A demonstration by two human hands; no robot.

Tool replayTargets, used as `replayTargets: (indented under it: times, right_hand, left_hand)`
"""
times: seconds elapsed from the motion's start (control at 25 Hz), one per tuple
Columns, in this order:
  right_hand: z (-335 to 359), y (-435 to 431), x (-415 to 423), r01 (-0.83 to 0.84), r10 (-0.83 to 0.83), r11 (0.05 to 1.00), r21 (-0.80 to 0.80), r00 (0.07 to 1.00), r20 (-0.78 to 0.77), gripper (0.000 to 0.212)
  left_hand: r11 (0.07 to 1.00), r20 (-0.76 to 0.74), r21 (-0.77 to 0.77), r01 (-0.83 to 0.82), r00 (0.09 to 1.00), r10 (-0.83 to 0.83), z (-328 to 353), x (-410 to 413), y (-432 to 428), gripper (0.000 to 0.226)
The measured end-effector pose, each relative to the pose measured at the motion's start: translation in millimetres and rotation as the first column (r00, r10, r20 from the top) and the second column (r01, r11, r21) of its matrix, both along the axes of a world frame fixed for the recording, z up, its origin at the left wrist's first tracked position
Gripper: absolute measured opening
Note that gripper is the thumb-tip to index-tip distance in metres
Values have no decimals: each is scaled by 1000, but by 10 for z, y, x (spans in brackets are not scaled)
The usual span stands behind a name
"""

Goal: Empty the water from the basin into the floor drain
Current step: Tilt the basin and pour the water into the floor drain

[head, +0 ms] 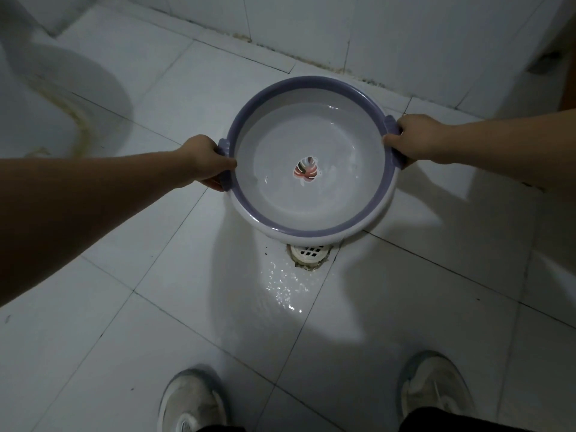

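I hold a round white basin (311,219) with a purple rim above the tiled floor, roughly level. Shallow water lies in it over a leaf picture at the bottom. My left hand (207,160) grips the purple handle on its left side. My right hand (416,138) grips the handle on its right side. The white floor drain (310,252) lies directly below the basin's near edge, which hides half of it. A wet, glinting patch (282,285) spreads on the tile just in front of the drain.
A white toilet base (46,98) stands at the far left. A tiled wall (389,32) runs behind the basin. My two white shoes (191,400) (436,385) stand on the tiles near the bottom edge.
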State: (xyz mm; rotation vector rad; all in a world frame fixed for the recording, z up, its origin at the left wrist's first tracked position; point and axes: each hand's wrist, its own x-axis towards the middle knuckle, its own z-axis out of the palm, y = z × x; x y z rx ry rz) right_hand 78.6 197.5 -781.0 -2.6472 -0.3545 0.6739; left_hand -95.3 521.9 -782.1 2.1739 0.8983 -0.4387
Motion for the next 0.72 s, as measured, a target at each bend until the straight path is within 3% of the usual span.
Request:
replayTargets:
  times: [0.72]
  right_hand:
    - [43, -7, 22, 6, -6, 1000, -14, 1000, 9, 28]
  left_hand:
    - [1000, 54, -19, -5, 999, 6, -41, -44, -19, 11]
